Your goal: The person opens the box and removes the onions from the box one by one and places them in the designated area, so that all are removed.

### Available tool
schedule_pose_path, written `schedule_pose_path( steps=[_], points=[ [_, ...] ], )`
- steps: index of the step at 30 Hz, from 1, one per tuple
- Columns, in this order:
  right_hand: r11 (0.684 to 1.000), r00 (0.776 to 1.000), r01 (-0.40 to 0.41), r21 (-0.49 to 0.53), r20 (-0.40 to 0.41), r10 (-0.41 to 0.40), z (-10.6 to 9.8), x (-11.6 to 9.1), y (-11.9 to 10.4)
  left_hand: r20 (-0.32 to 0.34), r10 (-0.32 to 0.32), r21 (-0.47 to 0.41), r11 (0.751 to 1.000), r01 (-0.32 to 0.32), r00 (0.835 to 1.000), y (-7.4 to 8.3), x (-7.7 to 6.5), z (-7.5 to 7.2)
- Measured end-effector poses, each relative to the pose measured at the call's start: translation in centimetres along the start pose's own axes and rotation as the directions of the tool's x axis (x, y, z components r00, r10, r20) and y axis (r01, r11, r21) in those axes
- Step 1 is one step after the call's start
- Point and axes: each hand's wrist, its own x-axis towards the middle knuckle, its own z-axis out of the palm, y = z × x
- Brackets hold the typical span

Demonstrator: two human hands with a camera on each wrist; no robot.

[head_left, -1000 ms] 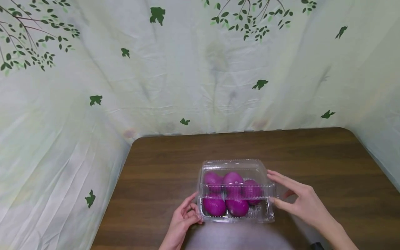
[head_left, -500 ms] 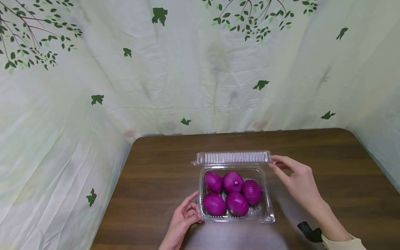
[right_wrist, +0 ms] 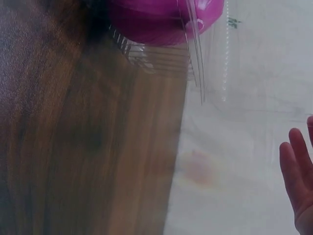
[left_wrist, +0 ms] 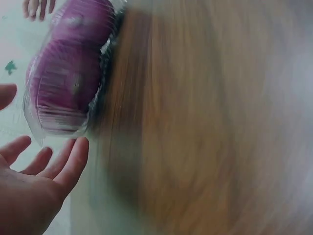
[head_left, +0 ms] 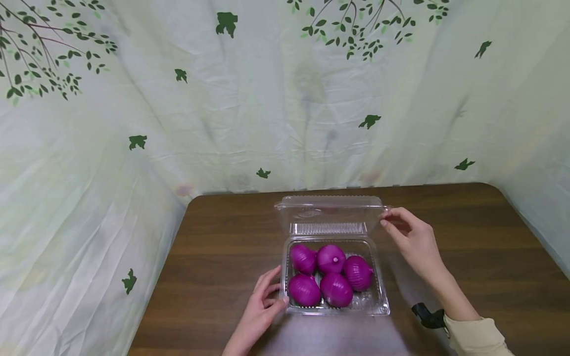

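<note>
A clear plastic clamshell container (head_left: 329, 311) sits on the table with its hinged lid (head_left: 329, 213) raised at the back. Inside its base lie several purple onions (head_left: 337, 290); two onions (left_wrist: 68, 83) also show through the wall in the left wrist view. My right hand (head_left: 414, 242) pinches the lid's right corner between thumb and fingers. At the base's left side is my left hand (head_left: 258, 309), fingers extended beside the wall and thumb near the front corner. In the left wrist view, the left hand (left_wrist: 39, 181) has its fingers spread close to the container, not wrapped round it.
The brown wooden table (head_left: 222, 277) has rounded back corners. A pale cloth (head_left: 285, 99) printed with leaves hangs behind and beside it. A black strap-like piece (head_left: 428, 316) is at the right wrist, by a cream sleeve (head_left: 474, 336).
The lid has swung up and back from over the onions, with my right hand moving away from me with it. My left hand has shifted slightly and its fingers have loosened.
</note>
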Motion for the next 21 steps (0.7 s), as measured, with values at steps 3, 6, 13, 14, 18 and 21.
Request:
schedule_pose_path(
  steps=[3, 6, 13, 14, 18, 21],
  points=[
    [1.0, 1.0, 0.009, 0.023, 0.003, -0.009, 0.1, 0.4, 0.0, 0.015, 0.087, 0.222, 0.971, -0.088, 0.996, 0.0, 0.7, -0.2],
    [0.999, 1.0, 0.001, 0.036, 0.014, -0.001, -0.1, 0.6, -1.2, 0.048, 0.152, 0.409, 0.899, -0.158, 0.987, 0.1, 1.4, -0.1],
    [0.998, 0.999, -0.022, 0.051, 0.034, 0.02, -0.1, 0.9, -2.6, 0.087, 0.105, 0.622, 0.771, -0.136, 0.991, 0.7, 2.5, 0.9],
    [0.998, 0.999, -0.026, 0.061, 0.037, 0.024, 0.0, 1.0, -2.6, 0.084, 0.089, 0.639, 0.759, -0.122, 0.992, 0.7, 2.5, 1.0],
    [0.991, 0.997, -0.065, 0.113, 0.046, 0.06, 0.4, 1.4, -2.1, 0.097, 0.048, 0.678, 0.728, -0.101, 0.994, 0.4, 2.4, 1.3],
    [0.987, 0.995, -0.092, 0.133, 0.05, 0.086, 0.7, 1.7, -1.6, 0.114, 0.04, 0.69, 0.715, -0.108, 0.993, 0.2, 2.3, 1.4]
  ],
)
